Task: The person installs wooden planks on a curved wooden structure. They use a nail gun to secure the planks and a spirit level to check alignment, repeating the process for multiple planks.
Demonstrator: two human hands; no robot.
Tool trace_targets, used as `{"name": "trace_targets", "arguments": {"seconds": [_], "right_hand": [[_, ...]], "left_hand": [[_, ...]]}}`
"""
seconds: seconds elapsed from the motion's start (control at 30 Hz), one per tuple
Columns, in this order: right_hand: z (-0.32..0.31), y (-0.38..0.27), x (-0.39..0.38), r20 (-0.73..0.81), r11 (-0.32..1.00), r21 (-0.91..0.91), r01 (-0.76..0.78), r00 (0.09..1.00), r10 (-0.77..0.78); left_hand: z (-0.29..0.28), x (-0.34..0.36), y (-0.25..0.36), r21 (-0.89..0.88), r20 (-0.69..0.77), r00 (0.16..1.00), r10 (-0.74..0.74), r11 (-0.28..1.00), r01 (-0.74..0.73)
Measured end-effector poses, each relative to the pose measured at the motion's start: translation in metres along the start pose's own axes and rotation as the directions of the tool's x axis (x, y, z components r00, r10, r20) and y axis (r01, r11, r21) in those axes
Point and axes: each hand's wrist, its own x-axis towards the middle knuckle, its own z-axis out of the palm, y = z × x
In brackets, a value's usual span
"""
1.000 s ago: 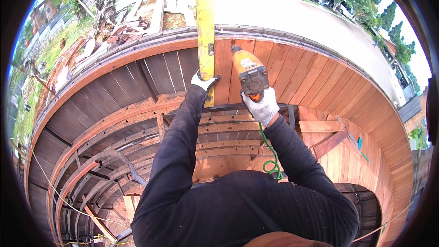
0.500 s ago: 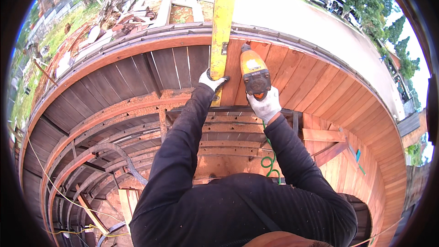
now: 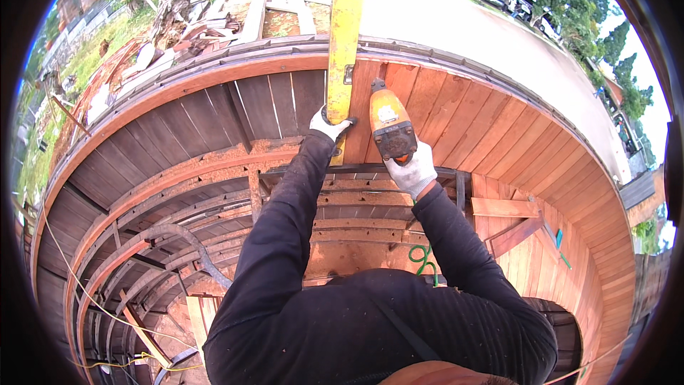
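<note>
A thin, pale cord [image 3: 71,271] is trailing down the framework at 8 o'clock. Loose, reddish and whitish scrap boards [image 3: 135,64] are lying in a heap outside the curved rim at 10 o'clock. Dark, weathered wooden planks [image 3: 164,125] are lining the wall between 9 and 11 o'clock, and a rough, grey-brown tree trunk [image 3: 171,0] is rising beyond them. A bent, dark strip [image 3: 206,260] is curving through the ribs at 8 o'clock. A thin, green, coiled hose [image 3: 420,257] is hanging between 4 and 5 o'clock, the person's sleeve partly blocking it. A flat, reddish wooden board [image 3: 504,207] is jutting out just past 3 o'clock. Parked vehicles [image 3: 509,1] are standing far off between 1 and 2 o'clock. Smooth, reddish-brown wooden planks [image 3: 527,128] are sweeping from 12 round to 4 o'clock.

A long, flat, scuffed yellow spirit level [image 3: 344,50] is standing lengthwise at 12 o'clock, covering part of the seam between dark and reddish planks. An orange, tapering power tool [image 3: 390,110] with a dark nose and black rear cap is pointing toward 12 o'clock from 1 o'clock, just beside the level; whether its nose is touching wood cannot be told.

The white-gloved left hand [image 3: 329,127] is gripping the level near its lower end, thumb lying across its face. The white-gloved right hand [image 3: 413,171] is clasping the tool from its 5 o'clock side, its fingers mostly hiding.
</note>
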Motion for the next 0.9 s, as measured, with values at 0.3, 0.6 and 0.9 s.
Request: {"name": "trace_targets", "arguments": {"seconds": [0.3, 0.6, 0.9], "right_hand": [[0.018, 0.036, -0.08, 0.463, 0.88, -0.464, -0.101, 0.819, 0.339], [0.042, 0.044, -0.085, 0.607, 0.84, -0.542, -0.039, 0.673, 0.423], [0.05, 0.054, -0.091, 0.584, 0.842, -0.538, -0.045, 0.7, 0.41]], "left_hand": [[0.008, -0.004, 0.015, 0.109, -0.021, 0.998, -0.053, 0.993, 0.055], [0.005, -0.008, 0.018, -0.059, -0.008, 0.997, -0.08, 0.995, 0.079], [-0.001, -0.002, 0.008, -0.037, 0.066, 0.996, -0.064, 0.997, 0.067]]}}
